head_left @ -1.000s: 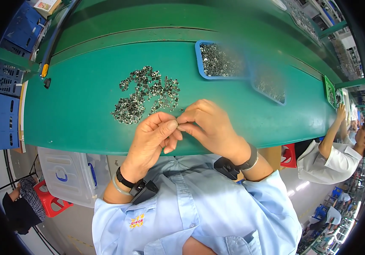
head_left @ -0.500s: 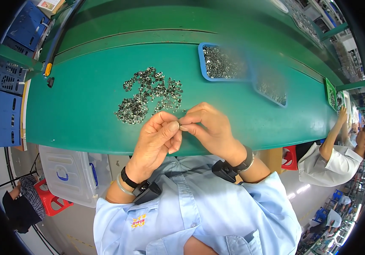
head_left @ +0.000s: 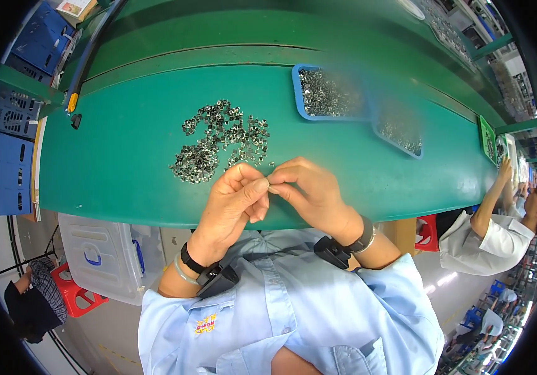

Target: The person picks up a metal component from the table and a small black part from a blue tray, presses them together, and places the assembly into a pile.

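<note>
My left hand (head_left: 236, 199) and my right hand (head_left: 311, 192) meet fingertip to fingertip above the near edge of the green table (head_left: 124, 194). Thumb and forefinger are pinched together on both. Whatever they hold between them is too small and too covered by the fingers to make out. Just beyond my fingers lies a loose pile of small shiny metal pieces (head_left: 196, 164), dark and silver. One single piece (head_left: 271, 164) rests apart from the pile, close to my right forefinger.
Blue trays (head_left: 298, 94) of similar metal pieces stand at the back right, partly blurred. Blue crates (head_left: 4, 172) are stacked at the left. A lidded clear plastic box (head_left: 96, 250) sits below the table's left side. A co-worker in a pale shirt (head_left: 478, 244) works at the right.
My pinched fingertips have shifted very slightly to the right. Both hands keep the same closed grip, and the pile looks unchanged.
</note>
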`<state>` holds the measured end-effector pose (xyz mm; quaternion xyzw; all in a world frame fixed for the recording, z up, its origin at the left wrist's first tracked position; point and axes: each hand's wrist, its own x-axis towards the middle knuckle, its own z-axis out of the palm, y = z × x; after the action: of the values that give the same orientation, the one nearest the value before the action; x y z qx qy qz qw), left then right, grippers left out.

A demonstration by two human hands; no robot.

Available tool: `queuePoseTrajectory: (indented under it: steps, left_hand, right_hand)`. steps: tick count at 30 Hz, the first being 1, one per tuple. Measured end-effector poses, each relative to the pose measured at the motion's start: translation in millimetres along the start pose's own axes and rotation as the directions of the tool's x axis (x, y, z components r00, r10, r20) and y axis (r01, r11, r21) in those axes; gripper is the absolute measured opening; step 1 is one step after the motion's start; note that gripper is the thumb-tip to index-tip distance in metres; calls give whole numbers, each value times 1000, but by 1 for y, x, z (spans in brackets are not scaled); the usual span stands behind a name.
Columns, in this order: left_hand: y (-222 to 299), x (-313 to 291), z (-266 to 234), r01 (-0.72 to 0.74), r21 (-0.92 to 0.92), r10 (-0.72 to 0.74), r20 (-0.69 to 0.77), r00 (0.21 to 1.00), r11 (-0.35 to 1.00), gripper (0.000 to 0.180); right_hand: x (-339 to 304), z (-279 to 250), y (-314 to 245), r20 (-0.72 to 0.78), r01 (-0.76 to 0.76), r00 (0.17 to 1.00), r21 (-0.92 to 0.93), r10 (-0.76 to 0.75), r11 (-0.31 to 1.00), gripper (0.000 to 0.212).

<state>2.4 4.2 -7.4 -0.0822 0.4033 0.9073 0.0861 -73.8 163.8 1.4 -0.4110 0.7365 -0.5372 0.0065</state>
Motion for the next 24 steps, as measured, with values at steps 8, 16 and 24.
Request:
queuePoseTrajectory:
  steps: [8,16,24]
  left_hand:
    - [7,-6,16,0,-164,3,16,1000,986,13]
    - [2,-5,15,-13,-261,34,78,996,965,13]
    - [9,-5,13,42,-193,-23,103,994,980,15]
  right_hand:
    - [2,-2,-5,-47,-39,998,211,50,977,16]
    - [2,0,-7,-60,46,998,252,-32,967,15]
    - [3,-4,-3,-21,119,993,232,-117,965,11]
